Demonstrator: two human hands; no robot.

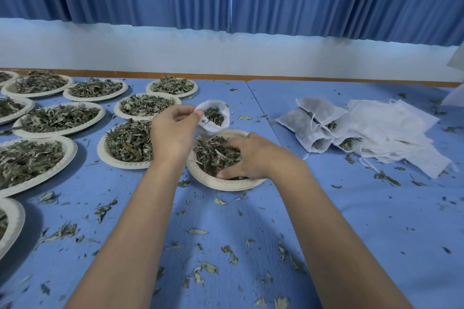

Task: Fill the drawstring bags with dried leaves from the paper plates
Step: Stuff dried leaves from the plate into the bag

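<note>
My left hand (173, 130) pinches the rim of a white drawstring bag (213, 128) and holds it open above the far edge of a paper plate (226, 184). Some dried leaves lie inside the bag. My right hand (248, 158) is down in that plate, its fingers curled round a clump of dried leaves (213, 155). The plate sits in the middle of the blue table.
Several paper plates heaped with leaves (125, 143) cover the table's left side. A few filled bags (308, 123) and a stack of flat empty bags (391, 133) lie at the right. Loose leaf bits litter the blue cloth (351, 208). Blue curtains hang behind.
</note>
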